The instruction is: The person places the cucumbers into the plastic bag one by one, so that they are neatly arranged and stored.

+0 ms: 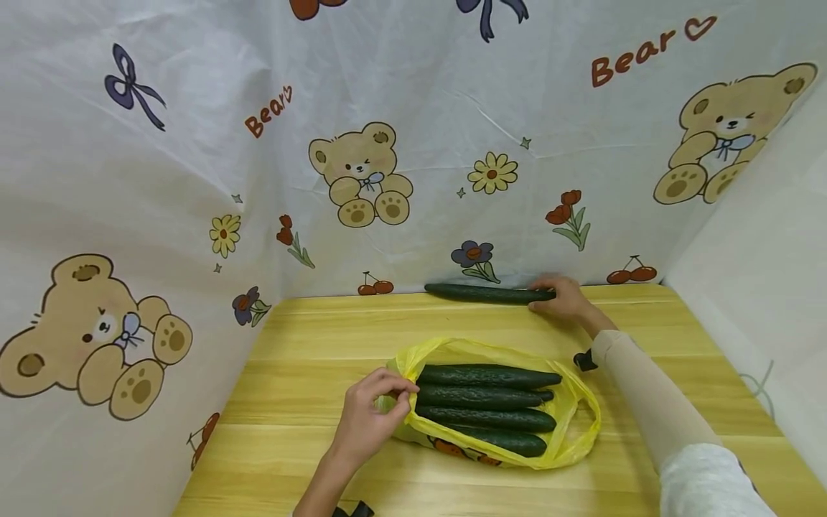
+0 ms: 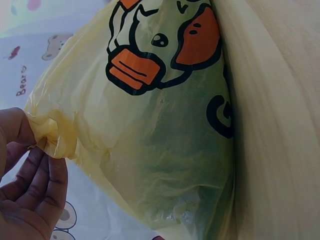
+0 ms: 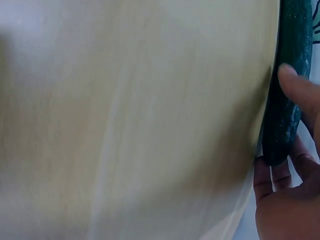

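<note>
In the head view my left hand (image 1: 373, 413) pinches the left rim of a yellow plastic bag (image 1: 584, 424), whose mouth gapes upward. Several dark green cucumbers (image 1: 484, 397) lie side by side inside it. The left wrist view shows the bunched plastic (image 2: 60, 135) between thumb and fingers, with a printed cartoon duck (image 2: 160, 45) on the bag's side. At the back of the table, along the wall cloth, lies another cucumber (image 1: 478, 293). My right hand (image 1: 562, 298) grips its right end, thumb on one side and fingers (image 3: 265, 185) around the tip.
The wood-grain table (image 1: 310, 402) meets a white cloth (image 1: 413, 251) printed with bears and flowers at the back and left. A white panel (image 1: 762, 287) stands along the right. A thin cable (image 1: 762, 388) hangs near the right edge.
</note>
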Available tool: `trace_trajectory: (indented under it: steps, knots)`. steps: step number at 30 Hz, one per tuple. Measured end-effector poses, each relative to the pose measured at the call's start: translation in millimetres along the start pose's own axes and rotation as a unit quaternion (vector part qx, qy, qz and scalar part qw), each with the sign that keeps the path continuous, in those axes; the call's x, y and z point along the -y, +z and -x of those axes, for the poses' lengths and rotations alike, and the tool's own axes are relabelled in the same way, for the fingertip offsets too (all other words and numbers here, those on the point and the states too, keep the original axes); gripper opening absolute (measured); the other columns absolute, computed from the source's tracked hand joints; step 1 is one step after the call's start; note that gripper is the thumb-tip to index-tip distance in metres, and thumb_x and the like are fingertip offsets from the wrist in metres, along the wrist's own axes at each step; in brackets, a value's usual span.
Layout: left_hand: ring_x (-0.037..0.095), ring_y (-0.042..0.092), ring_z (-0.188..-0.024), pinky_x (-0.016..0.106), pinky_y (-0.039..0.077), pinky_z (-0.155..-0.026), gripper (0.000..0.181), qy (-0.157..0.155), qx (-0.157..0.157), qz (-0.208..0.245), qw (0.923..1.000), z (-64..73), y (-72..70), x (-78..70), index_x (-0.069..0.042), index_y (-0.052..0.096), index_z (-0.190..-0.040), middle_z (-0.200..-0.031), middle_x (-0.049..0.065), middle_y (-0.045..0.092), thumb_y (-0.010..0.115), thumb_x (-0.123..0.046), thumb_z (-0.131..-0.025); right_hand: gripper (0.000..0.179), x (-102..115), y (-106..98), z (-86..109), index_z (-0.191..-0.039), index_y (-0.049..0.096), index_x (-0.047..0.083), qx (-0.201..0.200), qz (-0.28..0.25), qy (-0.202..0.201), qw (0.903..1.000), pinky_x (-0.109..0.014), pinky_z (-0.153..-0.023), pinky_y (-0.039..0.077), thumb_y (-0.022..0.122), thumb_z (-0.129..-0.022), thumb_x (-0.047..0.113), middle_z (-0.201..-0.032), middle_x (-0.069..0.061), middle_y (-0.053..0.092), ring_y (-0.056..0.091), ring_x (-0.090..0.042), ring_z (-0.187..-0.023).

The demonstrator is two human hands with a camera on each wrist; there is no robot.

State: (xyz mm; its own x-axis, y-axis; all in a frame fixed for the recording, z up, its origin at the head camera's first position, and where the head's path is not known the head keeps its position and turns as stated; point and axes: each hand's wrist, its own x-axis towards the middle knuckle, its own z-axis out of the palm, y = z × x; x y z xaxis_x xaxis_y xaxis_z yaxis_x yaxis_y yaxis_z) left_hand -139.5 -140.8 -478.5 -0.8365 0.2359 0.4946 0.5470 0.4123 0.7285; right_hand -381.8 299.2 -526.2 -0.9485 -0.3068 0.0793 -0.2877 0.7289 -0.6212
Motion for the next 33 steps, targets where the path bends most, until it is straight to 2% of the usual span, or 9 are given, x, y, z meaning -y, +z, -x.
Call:
trace_trajectory:
  steps: [5,11,15,18,21,25,33]
  knots:
    - [0.004,0.069,-0.082,0.031,0.063,-0.069,0.038,0.007,-0.002,0.001,1.0,0.0,-0.4,1.2,-0.029,0.081,-0.103,-0.098,-0.009,0.074,0.071,0.006,-0.094,0.039,0,4,2.8,-0.137,0.069,-0.003,-0.011,0.008,-0.008,0.9999,-0.073,-0.117,0.037,0.073,-0.103,0.015,-0.143,-0.033,0.063,0.053,-0.055,-0.135]
    - [0.003,0.069,-0.081,0.031,0.063,-0.069,0.03,0.012,0.0,0.0,0.9999,-1.4,0.5,1.6,-0.021,0.083,-0.101,-0.098,-0.008,0.074,0.071,0.006,-0.094,0.038,3,4,3.5,-0.138,0.066,-0.005,0.001,0.025,-0.01,0.9996,-0.071,-0.118,0.038,0.069,-0.105,0.014,-0.142,-0.032,0.063,0.054,-0.054,-0.136]
    - [0.003,0.069,-0.081,0.031,0.063,-0.07,0.033,0.011,0.003,0.004,0.9999,-2.2,0.9,0.2,-0.024,0.083,-0.102,-0.098,-0.008,0.074,0.071,0.006,-0.094,0.037,11,1,6.2,-0.137,0.061,-0.005,0.01,0.008,0.0,0.9999,-0.071,-0.118,0.04,0.066,-0.107,0.015,-0.142,-0.033,0.061,0.053,-0.055,-0.137]
    - [0.002,0.069,-0.081,0.031,0.062,-0.069,0.035,0.013,0.0,0.003,0.9999,-3.1,1.1,-1.0,-0.026,0.082,-0.102,-0.097,-0.009,0.074,0.071,0.006,-0.094,0.035,22,-2,11.6,-0.136,0.059,-0.006,-0.001,-0.003,-0.012,0.9999,-0.071,-0.117,0.04,0.065,-0.107,0.014,-0.14,-0.033,0.061,0.054,-0.055,-0.136]
    - [0.003,0.069,-0.08,0.031,0.062,-0.069,0.036,0.019,-0.002,0.003,0.9998,-4.0,1.1,-2.7,-0.026,0.082,-0.103,-0.097,-0.01,0.074,0.071,0.006,-0.094,0.034,33,-8,21.6,-0.136,0.058,-0.007,-0.029,-0.003,-0.037,0.9989,-0.072,-0.114,0.041,0.064,-0.107,0.011,-0.138,-0.033,0.063,0.054,-0.055,-0.132]
    - [0.003,0.069,-0.081,0.03,0.062,-0.069,0.037,0.017,0.001,0.008,0.9998,-4.3,1.4,-4.7,-0.03,0.081,-0.103,-0.098,-0.01,0.074,0.071,0.005,-0.095,0.034,42,-16,41.6,-0.137,0.058,-0.005,-0.062,0.0,-0.047,0.997,-0.07,-0.107,0.043,0.064,-0.107,0.01,-0.138,-0.031,0.062,0.054,-0.05,-0.125]
    - [0.002,0.069,-0.081,0.031,0.062,-0.069,0.04,0.019,0.002,0.005,0.9998,-2.3,0.4,-5.4,-0.033,0.081,-0.102,-0.098,-0.013,0.073,0.071,0.005,-0.094,0.033,39,-31,84.1,-0.135,0.058,-0.006,-0.096,-0.018,-0.061,0.9934,-0.069,-0.102,0.044,0.065,-0.107,0.009,-0.135,-0.031,0.061,0.055,-0.05,-0.125]
